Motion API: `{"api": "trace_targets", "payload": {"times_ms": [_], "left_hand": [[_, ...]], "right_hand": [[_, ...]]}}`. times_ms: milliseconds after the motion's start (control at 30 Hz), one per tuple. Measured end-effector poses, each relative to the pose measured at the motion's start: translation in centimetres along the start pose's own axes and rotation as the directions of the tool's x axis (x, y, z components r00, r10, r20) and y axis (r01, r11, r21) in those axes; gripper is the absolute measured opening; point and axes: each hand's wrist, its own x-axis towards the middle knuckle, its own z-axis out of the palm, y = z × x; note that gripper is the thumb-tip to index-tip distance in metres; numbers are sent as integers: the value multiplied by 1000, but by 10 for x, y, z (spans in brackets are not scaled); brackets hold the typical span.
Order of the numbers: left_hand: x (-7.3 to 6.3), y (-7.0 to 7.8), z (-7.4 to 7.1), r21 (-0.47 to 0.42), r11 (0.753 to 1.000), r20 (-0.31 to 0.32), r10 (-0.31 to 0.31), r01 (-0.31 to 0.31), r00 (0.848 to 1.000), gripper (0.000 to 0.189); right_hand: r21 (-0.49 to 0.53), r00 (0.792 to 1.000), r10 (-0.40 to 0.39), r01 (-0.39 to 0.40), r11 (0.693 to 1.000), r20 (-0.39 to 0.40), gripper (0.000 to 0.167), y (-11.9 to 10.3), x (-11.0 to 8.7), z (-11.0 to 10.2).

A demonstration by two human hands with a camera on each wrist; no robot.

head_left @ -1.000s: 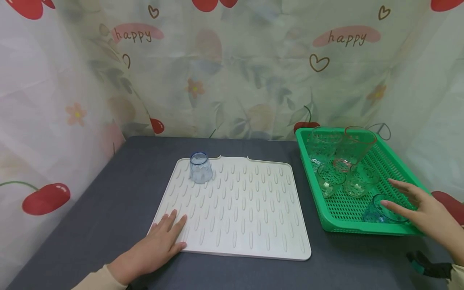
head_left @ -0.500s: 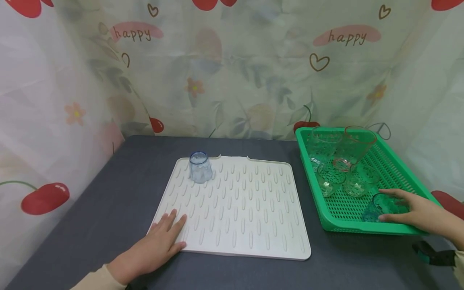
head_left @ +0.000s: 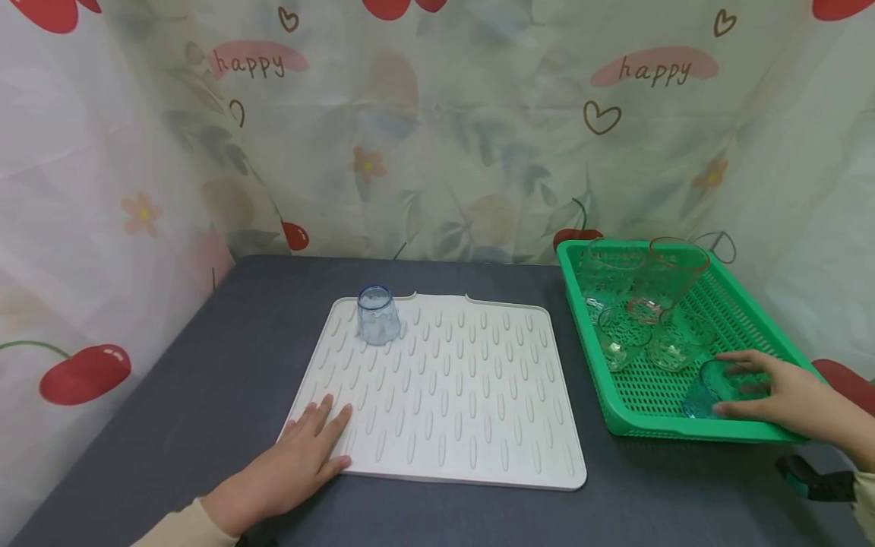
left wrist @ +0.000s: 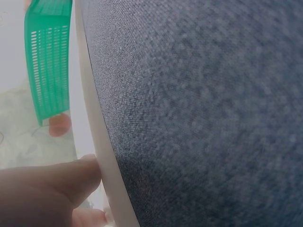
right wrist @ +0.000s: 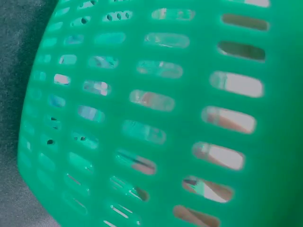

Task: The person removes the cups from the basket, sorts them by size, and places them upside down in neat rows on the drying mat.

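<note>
My right hand (head_left: 796, 395) grips a blue drinking glass (head_left: 699, 399) at the near right of the green basket (head_left: 673, 429), thumb on the near side and fingers across the top and far side. The glass leans slightly. In the right wrist view the basket's slotted wall (right wrist: 184, 113) fills the frame and hides the hand. My left hand (head_left: 294, 467) lies with spread fingers on the near left corner of a white ribbed mat (head_left: 472, 387); in the left wrist view its thumb (left wrist: 61, 182) touches the mat's edge (left wrist: 106, 142). A second blue glass (head_left: 378, 323) stands upside down at the mat's back left.
Two tall clear glasses stand at the back of the basket, one with a red rim (head_left: 680, 266). Two short clear glasses, including one on the left (head_left: 623, 346), stand ahead of the right hand. A printed curtain (head_left: 444, 152) surrounds the dark table (head_left: 225, 365).
The right hand has come down into the basket and closed round the blue glass, which has since shifted slightly upward in view. The left hand stays on the mat.
</note>
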Motion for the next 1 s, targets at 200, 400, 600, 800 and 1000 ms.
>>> {"api": "trace_targets", "payload": {"times_ms": [200, 400, 600, 800, 1000], "left_hand": [[0, 0, 0, -1, 1000, -5, 7, -7, 1000, 69], [-1, -1, -2, 2, 1000, -7, 7, -7, 1000, 68], [0, 1, -16, 17, 1000, 21, 3, -4, 1000, 64], [2, 15, -50, -47, 998, -21, -32, 31, 999, 60], [0, 40, -78, -118, 990, -186, 49, -72, 981, 60]], "right_hand": [[45, 996, 59, -56, 997, -71, 90, -11, -3, -6], [88, 982, 67, -52, 995, -175, 91, -29, -5, -12], [120, 967, 55, -26, 992, -248, 91, -57, -8, -21], [151, 935, -14, 72, 986, -355, 80, -93, -16, -27], [216, 880, -188, 304, 928, -436, 74, -141, -19, -22]]}}
